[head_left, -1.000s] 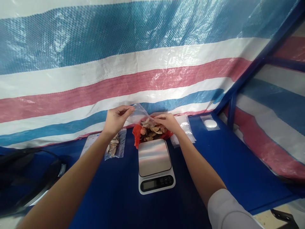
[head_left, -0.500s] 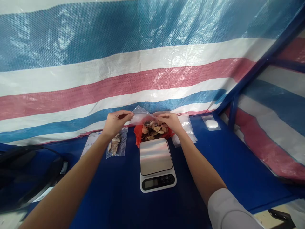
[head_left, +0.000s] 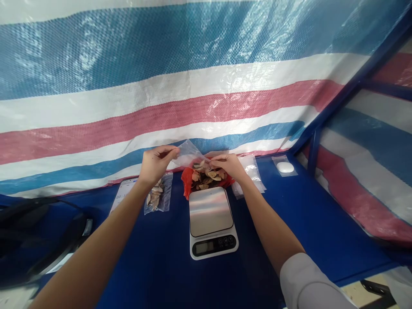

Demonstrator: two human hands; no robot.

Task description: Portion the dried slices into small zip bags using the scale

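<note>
Between my two hands stretches a clear plastic bag [head_left: 189,153], held above a red bag [head_left: 187,180] of dried brown slices [head_left: 209,177]. My left hand [head_left: 157,162] pinches the bag's left corner between thumb and fingers. At the other side my right hand [head_left: 228,165] grips its right edge, low over the slices. Some slices show at the bag's lower edge; whether they lie inside it I cannot tell. Just in front stands a white kitchen scale [head_left: 212,223], its metal plate bare.
A filled clear bag of slices [head_left: 156,195] lies left of the scale, beside a phone [head_left: 124,191]. Right are stacked clear bags [head_left: 251,174] and a small bag with a white oval object [head_left: 285,167]. A black strap-like item [head_left: 64,240] sits far left; striped sheeting [head_left: 180,111] rises behind.
My left hand has shifted slightly left and up, and my right hand slightly left. The clear bag looks a little more tilted. The scale and the other items stay in place.
</note>
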